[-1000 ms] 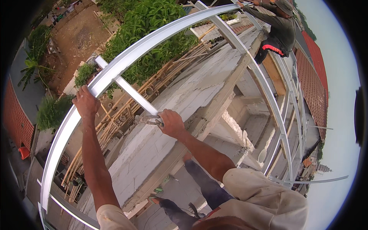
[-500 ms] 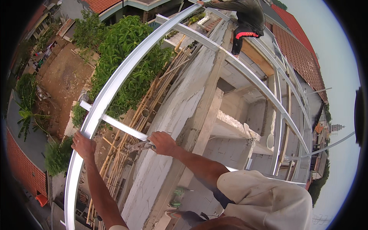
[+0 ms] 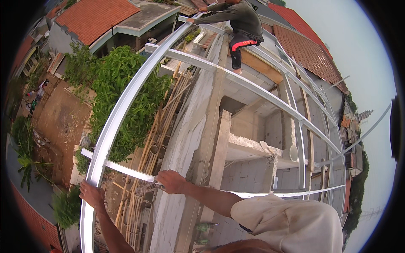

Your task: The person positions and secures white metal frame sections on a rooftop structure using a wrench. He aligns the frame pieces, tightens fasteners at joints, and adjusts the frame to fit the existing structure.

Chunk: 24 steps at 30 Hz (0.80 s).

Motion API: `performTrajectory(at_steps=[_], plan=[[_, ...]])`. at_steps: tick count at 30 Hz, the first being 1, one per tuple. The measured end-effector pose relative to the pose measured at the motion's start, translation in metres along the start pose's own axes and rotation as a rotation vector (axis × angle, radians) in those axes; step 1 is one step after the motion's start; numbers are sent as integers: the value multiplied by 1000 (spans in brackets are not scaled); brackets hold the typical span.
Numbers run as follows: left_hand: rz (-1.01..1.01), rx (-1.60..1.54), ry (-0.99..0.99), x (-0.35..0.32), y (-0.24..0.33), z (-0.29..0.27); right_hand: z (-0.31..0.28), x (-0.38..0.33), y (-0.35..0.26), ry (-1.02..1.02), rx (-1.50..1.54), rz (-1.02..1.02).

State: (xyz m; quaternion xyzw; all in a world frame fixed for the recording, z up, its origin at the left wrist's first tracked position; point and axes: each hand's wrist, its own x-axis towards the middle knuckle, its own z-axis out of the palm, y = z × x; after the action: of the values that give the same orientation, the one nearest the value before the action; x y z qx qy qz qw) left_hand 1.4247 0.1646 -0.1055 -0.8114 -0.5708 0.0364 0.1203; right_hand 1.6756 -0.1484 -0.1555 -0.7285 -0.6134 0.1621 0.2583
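beyond the wall (image 3: 185,139), the long white beam (image 3: 109,134) crosses a short metal bar (image 3: 130,171); a jerk could pull it from my left hand (image 3: 92,195), curled on its edge. my right hand (image 3: 171,181) grips a plier-like tool (image 3: 146,187), which i could drop if my fingers slacken.

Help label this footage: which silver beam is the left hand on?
The long silver metal beam running down the picture's left side, with the left hand on its lower stretch. The other silver beams cross it or lie to its right.

A loose, creased, beige short-sleeved shirt (image 3: 291,223) is worn.
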Motion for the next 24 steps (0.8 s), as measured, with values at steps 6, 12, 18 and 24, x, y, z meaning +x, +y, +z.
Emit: performTrajectory(at_steps=[6,12,18,24], plan=[[12,13,41,-4,0,4,-3,-1,0,96,6,-47],[8,23,5,1,0,4,-8,2,-2,120,-20,-63],[6,27,5,0,-5,11,0,1,-1,42,18,-8],[-7,8,11,4,-10,21,6,1,1,66,-29,-36]])
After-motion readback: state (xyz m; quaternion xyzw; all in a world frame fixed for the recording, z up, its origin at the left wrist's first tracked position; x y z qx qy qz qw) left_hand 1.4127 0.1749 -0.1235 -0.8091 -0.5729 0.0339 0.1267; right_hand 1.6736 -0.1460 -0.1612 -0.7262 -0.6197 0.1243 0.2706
